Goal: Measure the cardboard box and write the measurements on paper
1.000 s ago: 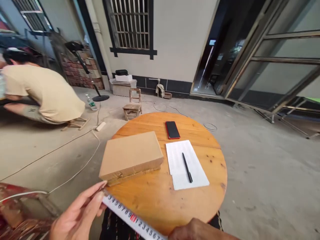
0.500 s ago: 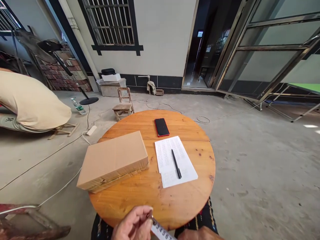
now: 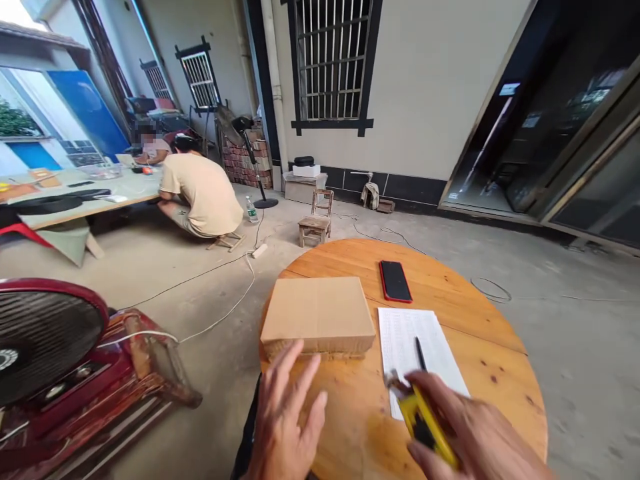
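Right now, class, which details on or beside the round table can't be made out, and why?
All in the head view:
Lower end of the pen: hidden behind the right hand and tape measure.
Writing on the paper: too small to read.
Any print on the tape measure: blurred.
Inside of the cardboard box: hidden by its top and sides.
Left part of the red fan: cut off by the left edge.
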A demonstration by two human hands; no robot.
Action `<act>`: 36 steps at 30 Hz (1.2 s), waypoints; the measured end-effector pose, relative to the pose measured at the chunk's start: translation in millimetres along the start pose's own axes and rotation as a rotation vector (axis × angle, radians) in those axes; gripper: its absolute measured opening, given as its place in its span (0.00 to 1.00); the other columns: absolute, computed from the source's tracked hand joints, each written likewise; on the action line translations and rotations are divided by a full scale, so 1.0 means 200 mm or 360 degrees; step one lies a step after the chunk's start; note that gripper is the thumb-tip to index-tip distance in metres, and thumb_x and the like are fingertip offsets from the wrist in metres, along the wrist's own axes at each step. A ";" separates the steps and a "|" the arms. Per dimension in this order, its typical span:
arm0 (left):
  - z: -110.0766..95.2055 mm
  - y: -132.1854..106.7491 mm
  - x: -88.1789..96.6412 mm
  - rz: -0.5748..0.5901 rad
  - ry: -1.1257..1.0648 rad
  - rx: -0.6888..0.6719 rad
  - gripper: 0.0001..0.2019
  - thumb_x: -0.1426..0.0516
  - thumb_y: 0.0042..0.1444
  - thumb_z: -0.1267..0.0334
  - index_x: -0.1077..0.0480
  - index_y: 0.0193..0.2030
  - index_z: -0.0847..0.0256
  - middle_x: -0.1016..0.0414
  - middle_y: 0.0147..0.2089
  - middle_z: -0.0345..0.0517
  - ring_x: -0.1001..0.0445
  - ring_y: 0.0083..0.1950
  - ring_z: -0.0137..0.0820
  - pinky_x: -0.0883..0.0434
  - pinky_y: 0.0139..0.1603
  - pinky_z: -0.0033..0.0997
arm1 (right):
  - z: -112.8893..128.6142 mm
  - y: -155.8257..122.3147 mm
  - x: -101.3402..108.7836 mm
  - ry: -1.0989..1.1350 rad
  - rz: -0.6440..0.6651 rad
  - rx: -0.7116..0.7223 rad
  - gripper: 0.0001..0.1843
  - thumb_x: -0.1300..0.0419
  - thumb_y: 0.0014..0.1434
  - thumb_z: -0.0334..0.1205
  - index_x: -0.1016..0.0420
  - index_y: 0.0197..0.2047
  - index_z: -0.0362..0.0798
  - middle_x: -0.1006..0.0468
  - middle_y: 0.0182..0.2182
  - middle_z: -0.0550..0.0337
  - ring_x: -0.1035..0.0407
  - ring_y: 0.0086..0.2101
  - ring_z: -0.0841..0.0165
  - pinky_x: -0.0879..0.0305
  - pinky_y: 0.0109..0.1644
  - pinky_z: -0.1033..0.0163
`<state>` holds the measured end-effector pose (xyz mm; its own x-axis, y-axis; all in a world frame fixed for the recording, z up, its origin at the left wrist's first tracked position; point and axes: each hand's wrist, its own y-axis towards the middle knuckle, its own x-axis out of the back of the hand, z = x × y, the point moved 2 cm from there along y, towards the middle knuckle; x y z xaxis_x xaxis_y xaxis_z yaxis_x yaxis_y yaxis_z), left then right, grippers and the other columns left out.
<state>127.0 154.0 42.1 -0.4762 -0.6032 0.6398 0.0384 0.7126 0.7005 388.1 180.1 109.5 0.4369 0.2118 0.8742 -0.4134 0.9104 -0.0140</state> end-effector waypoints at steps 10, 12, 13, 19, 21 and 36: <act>0.27 0.15 -0.15 -0.0140 -0.0045 0.0037 0.27 0.48 0.67 0.58 0.44 0.70 0.66 0.31 0.62 0.67 0.37 0.67 0.52 0.46 0.68 0.62 | 0.47 0.90 0.02 -0.0499 0.0073 0.0555 0.26 0.37 0.59 0.56 0.25 0.51 0.44 0.20 0.49 0.47 0.26 0.46 0.55 0.33 0.43 0.57; 0.32 0.17 -0.14 -0.0153 -0.0057 0.0023 0.26 0.48 0.67 0.59 0.43 0.69 0.65 0.29 0.60 0.65 0.35 0.65 0.51 0.46 0.68 0.61 | 0.43 0.87 0.05 -0.0381 -0.0010 0.0652 0.25 0.40 0.64 0.55 0.26 0.55 0.44 0.22 0.53 0.48 0.27 0.50 0.57 0.34 0.48 0.57; 0.34 0.19 -0.13 -0.0154 -0.0054 0.0005 0.26 0.48 0.67 0.59 0.43 0.69 0.65 0.28 0.59 0.64 0.34 0.64 0.51 0.46 0.68 0.61 | 0.38 0.82 0.08 -0.0338 -0.0085 0.0654 0.21 0.41 0.67 0.51 0.26 0.55 0.45 0.22 0.54 0.49 0.28 0.51 0.59 0.35 0.50 0.58; 0.26 0.12 -0.04 -0.0279 -0.0173 0.0061 0.31 0.42 0.63 0.62 0.44 0.71 0.62 0.33 0.64 0.62 0.39 0.69 0.54 0.44 0.69 0.61 | -0.18 0.40 0.11 -0.0653 -0.0090 0.0267 0.16 0.50 0.66 0.27 0.21 0.38 0.45 0.21 0.33 0.55 0.31 0.27 0.69 0.43 0.31 0.64; 0.14 0.03 -0.02 -0.0319 -0.0225 0.0135 0.33 0.40 0.61 0.65 0.44 0.72 0.59 0.34 0.65 0.59 0.38 0.68 0.53 0.43 0.69 0.60 | -0.34 0.25 0.01 -0.0742 -0.0034 0.0256 0.18 0.52 0.62 0.21 0.22 0.37 0.44 0.22 0.34 0.52 0.34 0.25 0.70 0.45 0.29 0.63; -0.41 -0.26 -0.35 0.0437 -0.0363 -0.0576 0.19 0.44 0.57 0.69 0.28 0.55 0.53 0.26 0.61 0.50 0.28 0.61 0.43 0.25 0.57 0.44 | -0.54 -0.34 0.17 0.0375 -0.1137 -0.0351 0.11 0.43 0.65 0.47 0.25 0.41 0.49 0.21 0.28 0.58 0.29 0.24 0.67 0.34 0.25 0.64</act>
<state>230.8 129.5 -14.3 -0.5841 -0.2887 0.7586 0.4719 0.6396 0.6068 517.1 164.3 87.2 0.7052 -0.4046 0.5822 0.1891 0.8987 0.3956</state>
